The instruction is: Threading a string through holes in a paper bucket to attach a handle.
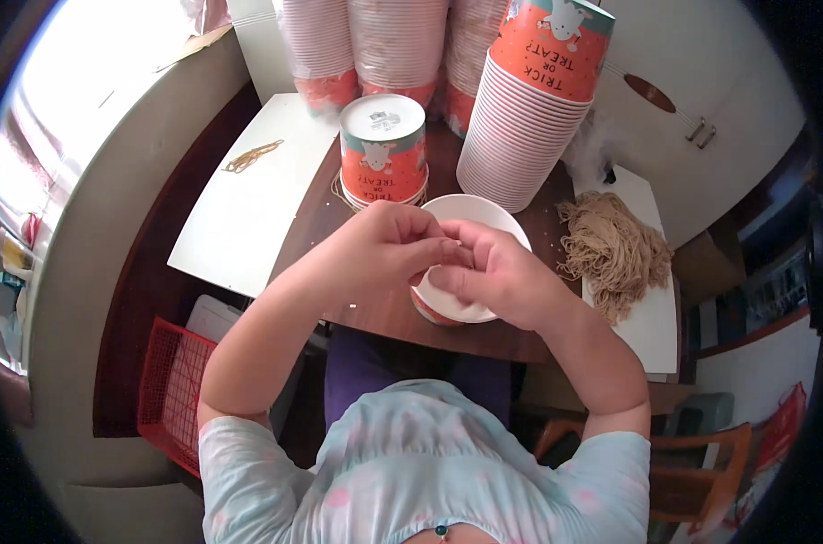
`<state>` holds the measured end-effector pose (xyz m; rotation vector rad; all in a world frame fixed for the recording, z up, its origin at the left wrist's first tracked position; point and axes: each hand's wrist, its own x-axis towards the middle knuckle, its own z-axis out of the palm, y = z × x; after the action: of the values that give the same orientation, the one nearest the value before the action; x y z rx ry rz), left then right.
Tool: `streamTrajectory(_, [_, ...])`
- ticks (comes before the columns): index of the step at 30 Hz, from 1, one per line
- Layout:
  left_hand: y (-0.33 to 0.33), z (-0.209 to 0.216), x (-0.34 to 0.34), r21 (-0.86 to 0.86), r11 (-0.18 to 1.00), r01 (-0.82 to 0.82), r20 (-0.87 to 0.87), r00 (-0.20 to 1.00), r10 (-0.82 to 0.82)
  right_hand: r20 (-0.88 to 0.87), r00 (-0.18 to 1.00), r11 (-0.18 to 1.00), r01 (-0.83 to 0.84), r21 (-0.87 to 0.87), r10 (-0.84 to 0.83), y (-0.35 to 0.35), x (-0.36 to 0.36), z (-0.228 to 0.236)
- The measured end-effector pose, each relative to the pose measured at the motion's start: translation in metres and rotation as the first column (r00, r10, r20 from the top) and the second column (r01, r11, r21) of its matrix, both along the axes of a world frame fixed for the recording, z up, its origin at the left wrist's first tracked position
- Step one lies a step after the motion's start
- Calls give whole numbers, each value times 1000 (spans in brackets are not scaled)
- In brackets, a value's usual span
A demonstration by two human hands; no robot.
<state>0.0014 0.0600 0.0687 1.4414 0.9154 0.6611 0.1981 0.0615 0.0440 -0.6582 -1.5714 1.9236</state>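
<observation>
My left hand [395, 240] and my right hand [502, 276] meet over an open paper bucket [486, 210], which has a white inside and an orange outside. The fingertips of both hands are pinched close together. Whatever lies between them is too small or hidden to make out. The bucket stands upright near the table's front edge, partly covered by my hands. Just beyond my left hand is an upside-down orange and green paper bucket [382, 168] with a white base, with more rims under it and some cord around its lower edge.
A tall leaning stack of nested paper buckets [525, 127] rises behind the open one. Wrapped bucket stacks [398, 45] line the back. Beige cords [615, 245] lie heaped at right, and a few strands [254, 157] rest at left. A red basket [171, 390] sits below left.
</observation>
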Motion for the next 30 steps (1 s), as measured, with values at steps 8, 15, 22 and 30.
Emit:
streamTrajectory(8, [5, -41, -29, -240, 967, 87, 109, 992, -62, 342, 849, 887, 269, 375, -402, 15, 45, -3])
streamTrajectory(15, [-5, -43, -19, -362, 925, 119, 216, 975, -41, 216, 683, 144, -161, 976, -698, 7, 21, -10])
streamTrajectory(22, [-9, -34, -17, -281, 956, 87, 130, 990, -51, 67, 998, 999, 11, -32, -9, 0, -5, -14])
streamTrajectory(30, [-9, -40, -21, -242, 969, 53, 136, 990, -20, 197, 878, 617, 132, 775, -436, -7, -7, -18])
